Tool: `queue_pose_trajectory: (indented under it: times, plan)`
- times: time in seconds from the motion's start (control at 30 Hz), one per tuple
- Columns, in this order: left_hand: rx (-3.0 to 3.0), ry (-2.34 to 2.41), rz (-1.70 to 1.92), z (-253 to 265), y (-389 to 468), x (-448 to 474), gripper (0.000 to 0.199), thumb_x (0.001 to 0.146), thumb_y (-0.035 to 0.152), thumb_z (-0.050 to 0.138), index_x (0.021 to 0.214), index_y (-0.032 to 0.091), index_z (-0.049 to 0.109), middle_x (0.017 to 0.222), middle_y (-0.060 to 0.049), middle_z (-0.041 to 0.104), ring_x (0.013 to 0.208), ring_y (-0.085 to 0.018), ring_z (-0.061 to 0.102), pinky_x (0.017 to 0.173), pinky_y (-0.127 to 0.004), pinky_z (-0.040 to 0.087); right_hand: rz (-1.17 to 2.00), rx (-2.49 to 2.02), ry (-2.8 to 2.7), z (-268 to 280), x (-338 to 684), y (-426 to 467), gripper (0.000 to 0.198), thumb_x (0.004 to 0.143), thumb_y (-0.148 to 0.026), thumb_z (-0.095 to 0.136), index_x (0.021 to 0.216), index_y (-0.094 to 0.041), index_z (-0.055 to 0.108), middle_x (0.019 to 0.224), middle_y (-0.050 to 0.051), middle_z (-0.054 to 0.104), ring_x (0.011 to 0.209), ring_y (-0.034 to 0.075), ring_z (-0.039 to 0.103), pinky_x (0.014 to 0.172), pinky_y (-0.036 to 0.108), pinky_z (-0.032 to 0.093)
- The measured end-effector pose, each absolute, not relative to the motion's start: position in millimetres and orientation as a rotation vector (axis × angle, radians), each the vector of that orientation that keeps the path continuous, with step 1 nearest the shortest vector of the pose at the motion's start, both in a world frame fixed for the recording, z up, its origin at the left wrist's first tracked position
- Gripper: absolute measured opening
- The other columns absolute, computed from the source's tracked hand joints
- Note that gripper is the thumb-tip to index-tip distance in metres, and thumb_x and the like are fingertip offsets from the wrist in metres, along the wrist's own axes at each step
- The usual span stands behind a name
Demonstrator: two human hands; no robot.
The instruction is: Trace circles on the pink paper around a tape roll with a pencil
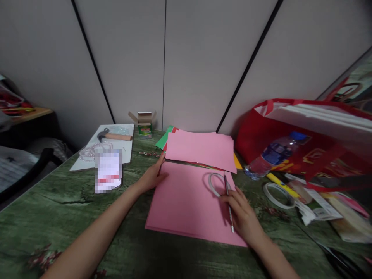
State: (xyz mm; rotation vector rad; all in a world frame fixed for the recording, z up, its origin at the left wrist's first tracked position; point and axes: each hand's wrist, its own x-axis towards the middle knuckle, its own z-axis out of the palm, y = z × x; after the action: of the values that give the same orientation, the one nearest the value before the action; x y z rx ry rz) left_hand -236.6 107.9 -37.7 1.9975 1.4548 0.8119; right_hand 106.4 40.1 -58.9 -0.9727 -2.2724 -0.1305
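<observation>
A pink sheet of paper (186, 201), with another edge showing under it, lies on the table in front of me. My left hand (152, 176) rests at its upper left edge, fingers stretched out and thumb apart on the paper. Over the right side of the sheet, my right hand (241, 211) has its fingers closed around a slim dark pen (226, 185) with a silvery lower end. A narrow white tape ring (212, 188) touches or sits close to those fingertips; whether it is gripped too, I cannot tell. Beyond is a stack of pink paper (200, 149) over other colours.
On the right are a water bottle (274, 155), a red bag (250, 131), a second tape roll (276, 203), a yellow marker (281, 185) and black-handled scissors (343, 261). A phone (109, 170), a hammer (117, 136) and a small open box (145, 130) are on the left.
</observation>
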Motion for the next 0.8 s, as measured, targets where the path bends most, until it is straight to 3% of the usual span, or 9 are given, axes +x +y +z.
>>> queue_pose_trajectory:
  times: [0.1, 0.2, 0.5, 0.67, 0.8]
  plan:
    - [2.021, 1.462, 0.803, -36.3, 108.6, -237.0, 0.086, 0.073, 0.023, 0.063, 0.146, 0.021, 0.017, 0.142, -0.013, 0.042, 0.128, -0.028, 0.041, 0.103, -0.044, 0.034, -0.02, -1.064, -2.196, -57.3, 97.9, 39.7, 0.027, 0.083, -0.005, 0.039, 0.1, -0.018, 0.055, 0.098, 0.009, 0.055, 0.093, 0.02, 0.057, 0.084, 0.039, 0.049]
    - [2.06, 1.455, 0.786, -36.0, 110.0, -237.9, 0.093, 0.068, 0.022, 0.068, 0.146, 0.02, 0.018, 0.148, -0.014, 0.032, 0.132, -0.029, 0.035, 0.106, -0.044, 0.03, -0.043, -1.228, -2.057, -62.6, 101.8, 41.8, 0.025, 0.083, -0.007, 0.039, 0.097, -0.017, 0.057, 0.094, 0.009, 0.053, 0.087, 0.021, 0.056, 0.071, 0.034, 0.05]
    - [2.038, 1.412, 0.941, -41.1, 112.2, -241.3, 0.089, 0.064, 0.023, 0.072, 0.142, 0.022, 0.03, 0.127, -0.009, 0.055, 0.101, -0.022, 0.058, 0.089, -0.035, 0.044, -0.056, -1.419, -1.967, -75.1, 110.7, 44.3, 0.03, 0.078, -0.004, 0.038, 0.096, -0.018, 0.057, 0.092, 0.008, 0.051, 0.082, 0.022, 0.055, 0.071, 0.034, 0.048]
    - [1.926, 1.373, 1.095, -43.0, 109.2, -237.4, 0.065, 0.069, 0.022, 0.067, 0.132, 0.022, 0.048, 0.097, -0.002, 0.066, 0.068, -0.013, 0.056, 0.068, -0.027, 0.045, -0.078, -1.437, -1.864, -71.7, 108.0, 43.1, 0.029, 0.074, -0.004, 0.04, 0.096, -0.017, 0.055, 0.09, 0.007, 0.049, 0.081, 0.021, 0.053, 0.071, 0.034, 0.046]
    - [1.865, 1.274, 1.123, -39.1, 105.9, -232.3, 0.031, 0.072, 0.026, 0.064, 0.103, 0.022, 0.07, 0.088, -0.002, 0.071, 0.067, -0.015, 0.059, 0.067, -0.027, 0.046, -0.145, -1.431, -1.742, -70.4, 110.4, 45.3, 0.027, 0.073, -0.006, 0.04, 0.093, -0.017, 0.053, 0.086, 0.007, 0.049, 0.081, 0.022, 0.052, 0.071, 0.035, 0.044]
